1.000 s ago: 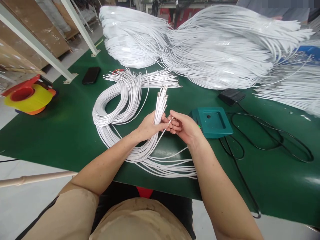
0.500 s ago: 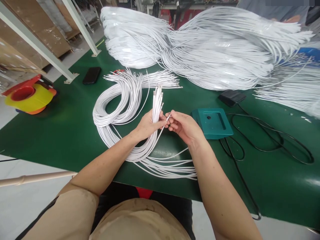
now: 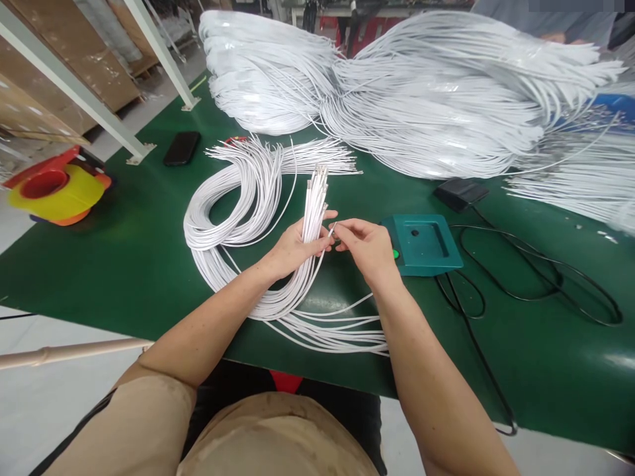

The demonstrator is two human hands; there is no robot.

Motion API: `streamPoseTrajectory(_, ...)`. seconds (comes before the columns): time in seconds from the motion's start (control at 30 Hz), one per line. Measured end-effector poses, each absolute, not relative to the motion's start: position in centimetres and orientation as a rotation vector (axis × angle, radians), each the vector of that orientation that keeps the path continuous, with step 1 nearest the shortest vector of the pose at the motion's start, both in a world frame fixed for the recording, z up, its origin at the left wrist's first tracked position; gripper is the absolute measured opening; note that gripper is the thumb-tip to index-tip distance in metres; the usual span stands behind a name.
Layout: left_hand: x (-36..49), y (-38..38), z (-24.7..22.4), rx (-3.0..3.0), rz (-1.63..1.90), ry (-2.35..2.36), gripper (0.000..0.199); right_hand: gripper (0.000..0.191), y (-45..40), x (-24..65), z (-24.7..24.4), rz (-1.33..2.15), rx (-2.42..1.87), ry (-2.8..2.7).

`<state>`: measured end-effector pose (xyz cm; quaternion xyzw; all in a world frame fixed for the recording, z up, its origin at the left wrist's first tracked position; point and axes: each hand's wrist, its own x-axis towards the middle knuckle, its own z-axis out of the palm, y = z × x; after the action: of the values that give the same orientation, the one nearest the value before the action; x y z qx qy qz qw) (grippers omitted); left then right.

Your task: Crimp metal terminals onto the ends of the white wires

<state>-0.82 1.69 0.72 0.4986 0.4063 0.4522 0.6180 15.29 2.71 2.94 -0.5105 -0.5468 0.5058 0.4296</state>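
My left hand [image 3: 297, 248] is wrapped round a bundle of white cables [image 3: 313, 205], whose ends point up and away from me. Between my right hand [image 3: 364, 244] and the left thumb is the tip of a single white cable [image 3: 331, 231]; the right thumb and forefinger pinch it. The held bundle curves down and joins a loop of cables [image 3: 206, 218] lying on the green table. Loose cable lengths [image 3: 337, 334] run to the right under my right forearm.
Large bundles of white cable [image 3: 426, 99] fill the back of the green table [image 3: 139, 264]. A teal device [image 3: 421, 244] with black cords [image 3: 536, 251] stands to the right. On the left are a black phone [image 3: 182, 149], a yellow tape roll [image 3: 62, 192] and white posts [image 3: 163, 53].
My right hand has turned and closed its fingers nearer the cable tip, uncovering a green light on the teal device. The left forefinger has stretched out; the bundle has shifted slightly right.
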Motion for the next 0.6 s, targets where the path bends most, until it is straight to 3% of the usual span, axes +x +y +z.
streamPoseTrajectory(0.2,-1.0,2.1,0.7,0.87,0.98,0.852,0.05,0.023,2.5,15.1,1.9,0.282,-1.292,-2.005)
streamPoseTrajectory(0.3,-1.2,2.3,0.7,0.759,0.973,0.864,0.05,0.03,2.5,15.5,1.8,-0.048,-1.176,-2.235)
streamPoseTrajectory(0.6,-1.0,2.9,-0.6,1.026,0.991,1.059,0.044,0.014,3.6,18.4,2.7,-0.168,-1.454,-2.477)
